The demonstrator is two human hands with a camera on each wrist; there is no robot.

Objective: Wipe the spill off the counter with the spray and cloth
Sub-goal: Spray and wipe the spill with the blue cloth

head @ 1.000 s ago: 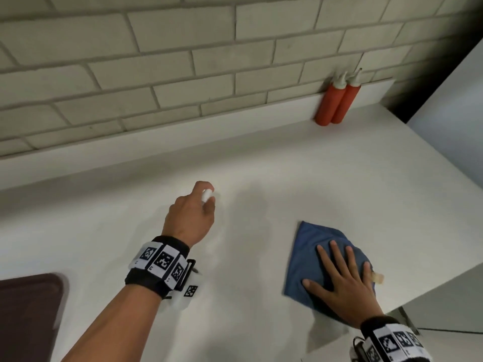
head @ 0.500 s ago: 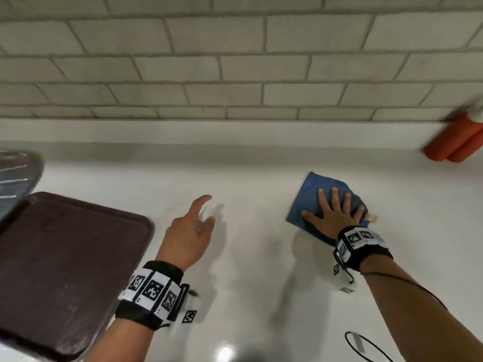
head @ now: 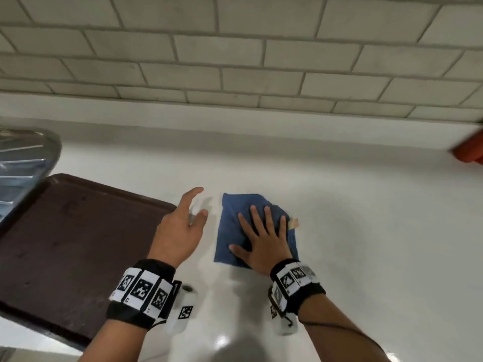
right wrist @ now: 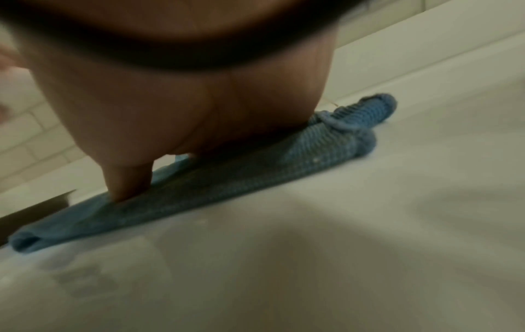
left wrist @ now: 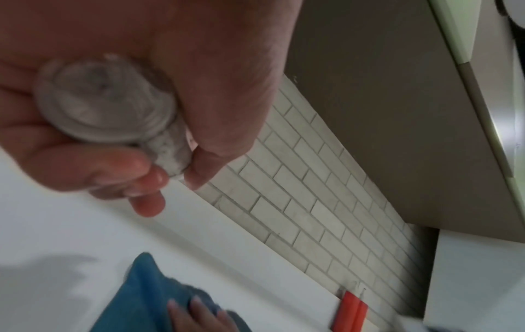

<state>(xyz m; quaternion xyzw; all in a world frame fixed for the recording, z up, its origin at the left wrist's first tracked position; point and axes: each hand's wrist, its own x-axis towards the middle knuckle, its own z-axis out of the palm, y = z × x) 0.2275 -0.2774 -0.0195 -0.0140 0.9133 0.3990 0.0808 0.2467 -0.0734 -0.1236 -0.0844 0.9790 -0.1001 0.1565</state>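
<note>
My left hand (head: 193, 205) hovers over the white counter (head: 352, 231) just right of the tray. It holds a small clear spray bottle (head: 194, 214), and its forefinger is stretched forward. The left wrist view shows the bottle's round base (left wrist: 105, 101) in the palm with the fingers and thumb curled round it. A folded blue cloth (head: 235, 220) lies on the counter beside that hand. My right hand (head: 264, 231) presses flat on the cloth, fingers spread. In the right wrist view the cloth (right wrist: 255, 179) lies under the palm (right wrist: 184, 101). Faint wet marks (right wrist: 85, 280) show near it.
A dark brown tray (head: 65, 244) fills the counter's left side, with a ribbed metal drainer (head: 21, 158) behind it. Red squeeze bottles (head: 470, 152) stand against the brick wall at the far right. A small tan tag (head: 294, 223) pokes out at the cloth's right edge.
My right hand has slid the cloth leftward until it lies close beside my left hand. The left forefinger has straightened off the bottle's top, and my view has swung left onto the tray.
</note>
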